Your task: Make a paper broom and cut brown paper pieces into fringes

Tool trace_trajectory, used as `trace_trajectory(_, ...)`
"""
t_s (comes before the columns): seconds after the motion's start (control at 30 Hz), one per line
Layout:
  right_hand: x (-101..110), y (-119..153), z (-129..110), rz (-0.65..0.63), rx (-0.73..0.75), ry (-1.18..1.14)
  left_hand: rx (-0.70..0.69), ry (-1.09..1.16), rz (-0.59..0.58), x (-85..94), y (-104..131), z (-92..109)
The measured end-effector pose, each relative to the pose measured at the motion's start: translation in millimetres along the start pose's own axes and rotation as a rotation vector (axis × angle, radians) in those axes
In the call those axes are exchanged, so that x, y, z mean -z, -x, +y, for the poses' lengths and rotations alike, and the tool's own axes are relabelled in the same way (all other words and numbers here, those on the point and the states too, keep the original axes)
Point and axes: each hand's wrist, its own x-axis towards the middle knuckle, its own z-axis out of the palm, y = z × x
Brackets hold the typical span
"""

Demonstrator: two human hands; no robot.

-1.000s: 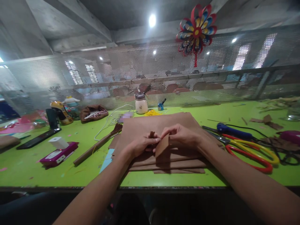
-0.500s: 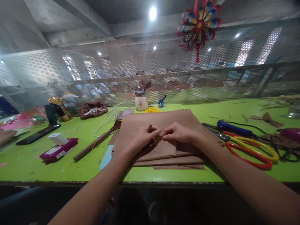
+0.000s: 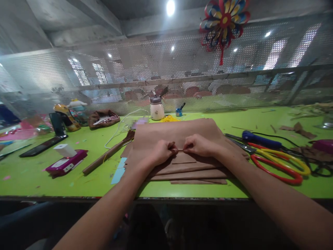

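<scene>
Two bare hands at work over a stack of brown paper sheets (image 3: pixel 177 133) on a green bench (image 3: pixel 78 189). A small brown paper rectangle (image 3: pixel 184 159) lies on the stack, low between the hands, its near edge extending toward the person. The left hand (image 3: pixel 164 152) and the right hand (image 3: pixel 199 146) face each other across a narrow gap, fingers curled, each pinching the rectangle's far edge between thumb and fingertips (a thin line of that edge shows in the gap). A dark bit of brown at the left fingers is too small to identify. To the right, just beside the stack, lie scissors (image 3: pixel 251 150) with red and yellow handles; a blue-handled corded tool (image 3: pixel 262 139) rests near them. To the left, a brown paper tube (image 3: pixel 105 158) with a fringed end lies slantwise, and beyond it sits a purple power strip (image 3: pixel 58 168) bearing a white plug (image 3: pixel 65 150).
</scene>
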Motion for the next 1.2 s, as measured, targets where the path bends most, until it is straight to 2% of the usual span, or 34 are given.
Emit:
trace_trajectory(0.17, -0.2, 0.3, -6.3, -0.008, 0.034, 0.091, -0.131, -0.149, 0.019, 0.3, -0.6, -1.5)
trace_trajectory(0.4, -1.7, 1.3, -7.5, -0.027, 0.088, 0.274, -0.148, -0.187, -0.009, 0.0, 0.1, -0.8)
trace_trajectory(0.63, -0.3, 3.9, -10.4, -0.1, 0.116, 0.496, -0.229, -0.266, -0.059, 2.0, 4.9, 3.3)
trace_trajectory(0.77, 2.0, 9.9, -11.9, -0.127, 0.121, 0.611, -0.281, -0.342, -0.037, 3.8, 7.8, 7.5)
trace_trajectory(0.9, 0.6, 19.0, -13.6, -0.085, 0.162, 0.661, -0.337, -0.35, -0.013, 3.5, 8.6, 9.7)
trace_trajectory(0.97, -1.5, 23.1, -14.7, -0.059, 0.163, 0.674, -0.313, -0.278, -0.021, 2.3, 6.3, 9.5)
trace_trajectory(1.13, -3.8, 28.7, -20.5, 0.047, 0.184, 0.672, -0.017, 0.032, 0.02, 1.7, -3.0, 7.1)
trace_trajectory(1.2, -2.7, 29.0, -24.4, 0.097, 0.212, 0.677, 0.041, 0.142, -0.005, 5.3, -3.2, 8.2)
